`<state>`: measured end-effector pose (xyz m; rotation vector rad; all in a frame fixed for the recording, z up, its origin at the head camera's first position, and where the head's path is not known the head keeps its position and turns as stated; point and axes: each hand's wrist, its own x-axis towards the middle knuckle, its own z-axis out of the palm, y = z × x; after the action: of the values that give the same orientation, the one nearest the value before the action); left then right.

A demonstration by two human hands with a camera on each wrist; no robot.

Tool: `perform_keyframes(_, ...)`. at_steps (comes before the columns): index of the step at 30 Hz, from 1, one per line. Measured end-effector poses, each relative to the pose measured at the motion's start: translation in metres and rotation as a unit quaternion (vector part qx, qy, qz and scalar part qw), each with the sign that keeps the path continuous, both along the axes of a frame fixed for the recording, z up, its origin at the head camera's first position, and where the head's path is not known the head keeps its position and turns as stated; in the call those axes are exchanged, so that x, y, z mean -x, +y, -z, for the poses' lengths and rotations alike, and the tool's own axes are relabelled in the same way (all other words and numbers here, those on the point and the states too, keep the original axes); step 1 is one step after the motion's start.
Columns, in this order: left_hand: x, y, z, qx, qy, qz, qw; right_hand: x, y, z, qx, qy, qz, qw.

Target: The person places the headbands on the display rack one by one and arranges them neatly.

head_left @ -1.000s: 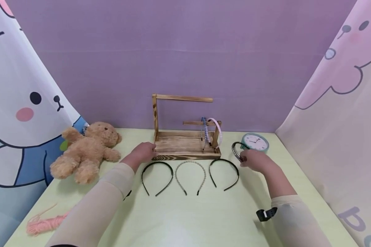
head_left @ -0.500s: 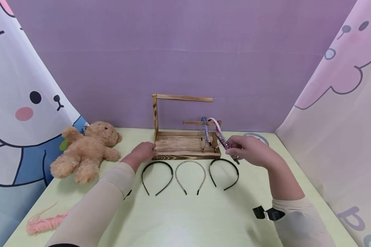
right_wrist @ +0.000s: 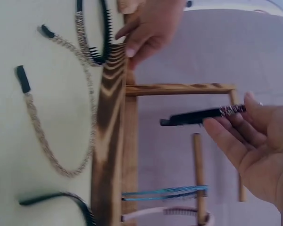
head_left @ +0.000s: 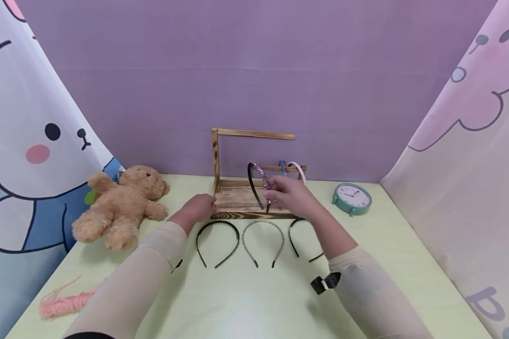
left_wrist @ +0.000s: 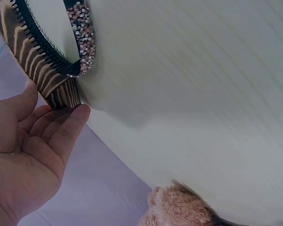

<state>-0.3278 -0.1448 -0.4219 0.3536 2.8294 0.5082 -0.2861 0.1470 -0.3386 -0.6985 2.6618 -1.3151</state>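
Note:
My right hand [head_left: 294, 197] pinches a headband [head_left: 265, 177] with pink-purple glitter and a black lining, held up over the wooden rack [head_left: 254, 135]. In the right wrist view this glittery headband [right_wrist: 232, 110] sits between thumb and fingers, apart from the rack's bars. My left hand [head_left: 198, 208] grips the rack's front left corner; the left wrist view shows thumb and fingers around that corner [left_wrist: 63, 94]. On the rack's lower bar hang a blue headband [head_left: 283, 166] and a pink headband [head_left: 300, 172], partly hidden by my right hand.
Before the rack lie a dark headband [head_left: 237, 238], a pale beaded headband [head_left: 243, 238] and another dark headband [head_left: 292, 238], partly covered by my right forearm. A teddy bear [head_left: 123, 207] and pink yarn [head_left: 65, 306] lie left. A teal clock [head_left: 351, 197] stands right.
My right hand has lifted the glittery headband from beside the clock and carried it left, past the hanging headbands, over the rack. My left hand stays at the rack's corner.

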Motion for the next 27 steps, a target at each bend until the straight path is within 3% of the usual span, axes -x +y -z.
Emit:
perform_keyframes(8,-0.001,0.002,-0.002,-0.006,0.0,0.002,1.0,0.031,-0.018,0.022,0.01,0.006,0.107,0.9942)
perform_keyframes(15,0.0,0.002,-0.001,-0.005,0.003,-0.002,1.0,0.045,-0.02,0.033,-0.068,0.029,0.176,0.9816)
perform_keyframes(22,0.0,0.002,-0.002,-0.006,-0.004,-0.007,0.9999,0.05,-0.021,0.04,-0.15,0.019,0.211,0.9656)
perform_keyframes(27,0.0,0.001,-0.001,-0.004,-0.004,-0.006,1.0,0.051,-0.019,0.039,-0.187,0.014,0.195,0.9628)
